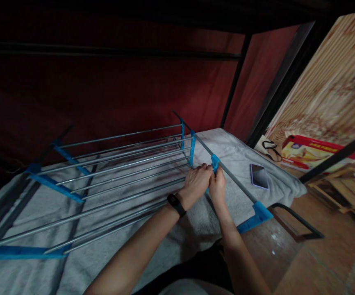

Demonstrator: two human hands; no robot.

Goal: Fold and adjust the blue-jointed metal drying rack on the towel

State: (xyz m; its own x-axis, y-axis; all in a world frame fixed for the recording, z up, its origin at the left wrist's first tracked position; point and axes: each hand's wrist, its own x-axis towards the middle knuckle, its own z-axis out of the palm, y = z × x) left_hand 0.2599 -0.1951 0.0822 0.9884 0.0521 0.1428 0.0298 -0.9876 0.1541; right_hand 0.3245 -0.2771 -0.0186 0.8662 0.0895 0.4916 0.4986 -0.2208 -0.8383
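A drying rack [112, 180] with grey metal rods and blue plastic brackets lies across the bed. Both my hands are together at its right side, by a blue bracket [215, 161] on the long grey side bar [235, 179]. My left hand [197, 180], with a black wristband [176, 205] on its wrist, is closed at the rod ends and covers part of the bracket. Right beside it, touching it, my right hand [217, 186] has its fingers closed around the lower part of the same bracket. The fingertips of both hands are partly hidden.
Under the rack is a grey blanket [226, 141], with a phone [260, 176] on it to the right. A black bed frame post [237, 82] stands behind. On the floor at the right are a red and yellow box [319, 151] and a wooden stool [346, 190].
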